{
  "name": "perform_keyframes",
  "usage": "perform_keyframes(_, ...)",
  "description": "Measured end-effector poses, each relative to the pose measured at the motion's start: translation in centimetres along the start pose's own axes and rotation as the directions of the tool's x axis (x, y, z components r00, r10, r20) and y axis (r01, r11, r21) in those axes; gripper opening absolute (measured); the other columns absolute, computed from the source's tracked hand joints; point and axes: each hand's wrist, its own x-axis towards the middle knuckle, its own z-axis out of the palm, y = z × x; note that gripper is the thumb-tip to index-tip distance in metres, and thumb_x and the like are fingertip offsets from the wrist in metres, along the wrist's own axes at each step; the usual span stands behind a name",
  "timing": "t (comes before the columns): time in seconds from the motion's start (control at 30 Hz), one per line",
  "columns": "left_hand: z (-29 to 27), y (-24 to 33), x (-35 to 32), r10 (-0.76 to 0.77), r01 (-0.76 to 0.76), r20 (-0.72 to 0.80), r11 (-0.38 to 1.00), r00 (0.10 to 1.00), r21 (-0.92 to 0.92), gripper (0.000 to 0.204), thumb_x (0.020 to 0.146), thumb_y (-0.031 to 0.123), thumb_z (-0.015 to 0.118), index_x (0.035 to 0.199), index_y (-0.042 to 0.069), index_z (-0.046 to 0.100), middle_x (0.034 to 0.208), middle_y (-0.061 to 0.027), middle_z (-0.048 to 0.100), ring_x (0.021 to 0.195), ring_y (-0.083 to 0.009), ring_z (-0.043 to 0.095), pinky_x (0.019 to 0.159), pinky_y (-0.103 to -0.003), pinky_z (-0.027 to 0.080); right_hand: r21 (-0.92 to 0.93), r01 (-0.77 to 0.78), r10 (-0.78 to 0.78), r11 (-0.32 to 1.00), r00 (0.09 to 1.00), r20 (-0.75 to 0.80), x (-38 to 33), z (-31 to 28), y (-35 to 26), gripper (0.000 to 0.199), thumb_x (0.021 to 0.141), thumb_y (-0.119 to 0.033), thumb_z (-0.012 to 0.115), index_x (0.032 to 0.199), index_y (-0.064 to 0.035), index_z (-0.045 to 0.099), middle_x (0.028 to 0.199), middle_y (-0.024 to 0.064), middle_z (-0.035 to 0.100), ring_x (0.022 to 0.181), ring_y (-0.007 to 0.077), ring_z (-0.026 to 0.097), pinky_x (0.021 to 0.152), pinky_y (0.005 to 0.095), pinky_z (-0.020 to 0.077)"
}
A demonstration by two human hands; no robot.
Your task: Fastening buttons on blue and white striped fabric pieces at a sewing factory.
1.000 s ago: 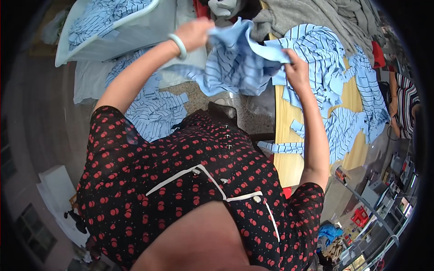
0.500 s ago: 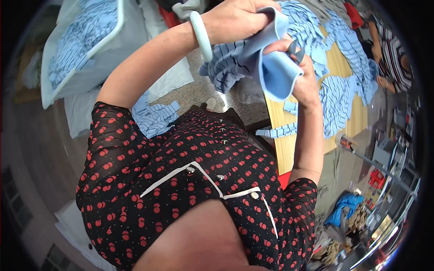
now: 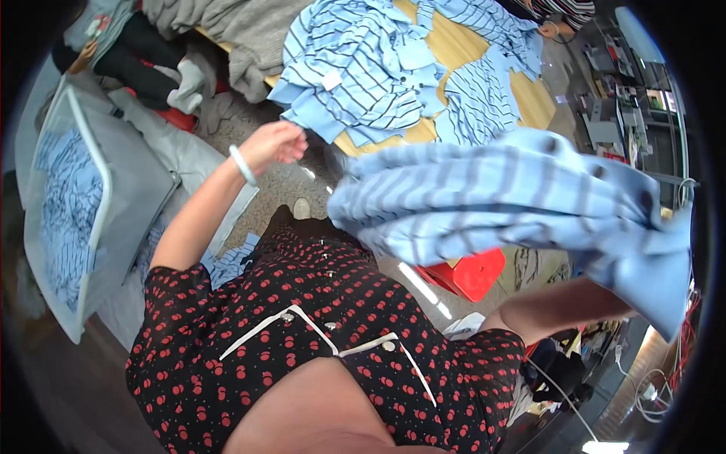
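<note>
A light blue knit shirt (image 3: 484,197) with dark stripes and dark buttons is stretched sideways through the air, slightly blurred. Its plain blue band (image 3: 654,291) hangs at the far right. My right forearm (image 3: 563,309) reaches out behind that end, so the shirt hides my right hand, though the cloth is held up there. My left hand (image 3: 278,144), below a pale bangle (image 3: 243,166), is clear of the shirt with its fingers loosely curled and nothing visible in them. Just beyond it lies a pile of similar striped shirts (image 3: 363,72) on a wooden table (image 3: 457,51).
At left stands a pale bin (image 3: 140,163) holding striped garments, with white sheeting (image 3: 234,216) beside it. A red stool (image 3: 476,274) is below the shirt. Other people's legs (image 3: 132,72) and a hand (image 3: 550,30) show at the far side. Grey cloth (image 3: 227,23) lies at the back.
Both hands were on the bunched shirt. My left hand has let go and moved left, while my right arm has swung out to the right, drawing the shirt open. The view has shifted too.
</note>
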Motion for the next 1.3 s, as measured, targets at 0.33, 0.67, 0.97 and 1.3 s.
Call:
perform_keyframes(0.33,1.7,0.9,5.7,-0.105,0.093,-0.104,0.989,0.989,-0.112,0.018,0.079,0.024,0.05,0.083,0.007,0.051,0.077,-0.0039,0.055,0.067,-0.0116,0.054,0.058,-0.021,0.043,-0.259,-0.321,0.065,0.911,0.731,-0.679,11.1,-14.0,14.0,0.026,0.074,-0.015,0.056,0.093,0.0017,0.055,0.09,0.0121,0.056,0.079,0.0182,0.054,0.07,0.0281,0.044)
perform_keyframes(0.67,3.1,6.3,14.5,0.176,-0.075,-0.312,0.948,0.933,0.309,0.019,0.079,0.024,0.051,0.074,0.006,0.053,0.068,0.0003,0.054,0.062,-0.0098,0.054,0.054,-0.024,0.041,-0.72,-0.675,0.571,0.161,0.659,-0.49,-2.1,-17.5,40.1,0.057,0.062,-0.027,0.068,0.109,-0.001,0.047,0.1,0.014,0.053,0.09,0.0262,0.052,0.08,0.0347,0.0396)
perform_keyframes(0.97,7.1,11.9,26.7,0.648,-0.312,0.55,-0.455,0.526,0.834,0.019,0.064,0.007,0.053,0.082,0.006,0.052,0.09,-0.0127,0.049,0.087,-0.028,0.047,0.072,-0.034,0.041,-0.343,-0.817,0.83,0.464,0.536,-0.155,-9.7,1.4,43.6,0.03,0.07,-0.024,0.057,0.094,-0.0054,0.057,0.079,0.0103,0.061,0.074,0.0231,0.058,0.069,0.0308,0.0436)
perform_keyframes(1.3,7.2,10.0,26.0,0.204,-0.513,0.66,-0.481,0.723,0.711,0.036,0.062,0.021,0.063,0.092,0.007,0.05,0.085,-0.0082,0.048,0.088,-0.0245,0.047,0.081,-0.037,0.035,-0.33,-0.763,0.749,0.555,0.632,-0.201,-9.7,6.3,43.1,0.039,0.061,-0.01,0.056,0.1,-0.0112,0.054,0.082,0.0087,0.056,0.079,0.0234,0.055,0.072,0.0303,0.0423)
